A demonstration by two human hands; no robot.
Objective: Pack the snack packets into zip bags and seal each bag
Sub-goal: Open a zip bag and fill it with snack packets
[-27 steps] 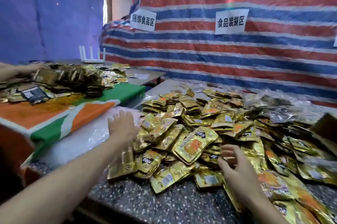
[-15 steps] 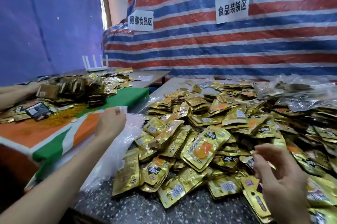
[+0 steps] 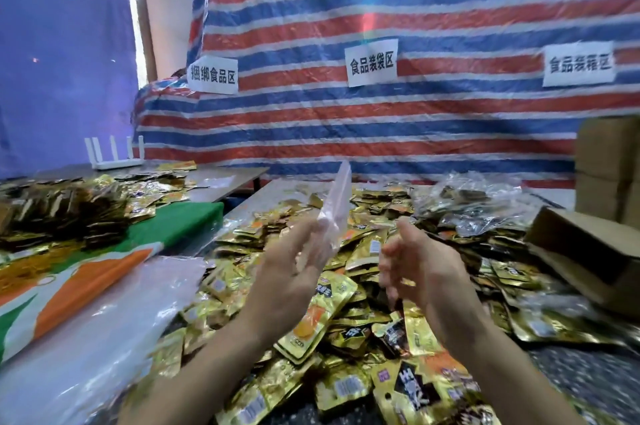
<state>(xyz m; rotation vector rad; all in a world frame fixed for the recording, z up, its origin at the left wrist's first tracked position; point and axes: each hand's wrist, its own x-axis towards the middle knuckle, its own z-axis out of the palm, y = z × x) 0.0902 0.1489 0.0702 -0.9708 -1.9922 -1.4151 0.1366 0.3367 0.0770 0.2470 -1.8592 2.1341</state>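
A heap of gold snack packets (image 3: 349, 289) covers the speckled table (image 3: 588, 379) in front of me. My left hand (image 3: 294, 272) is raised above the heap, palm turned right, and holds a clear zip bag (image 3: 334, 206) that sticks up and away from its fingertips. My right hand (image 3: 419, 268) is lifted opposite it, palm facing left, fingers loosely curled with nothing plainly in them. A stack of clear zip bags (image 3: 114, 327) lies at the heap's left edge.
Filled clear bags (image 3: 474, 203) are piled at the back right, beside cardboard boxes (image 3: 585, 248). On the left, a green, orange and white cloth (image 3: 86, 279) carries bundled packets (image 3: 65, 216); a white router (image 3: 114, 154) stands behind. A striped tarp with paper signs (image 3: 372, 61) forms the backdrop.
My left hand lifted a clear zip bag off the stack and carried it to the middle. My right hand rose from the heap to face it. The view tilted upward.
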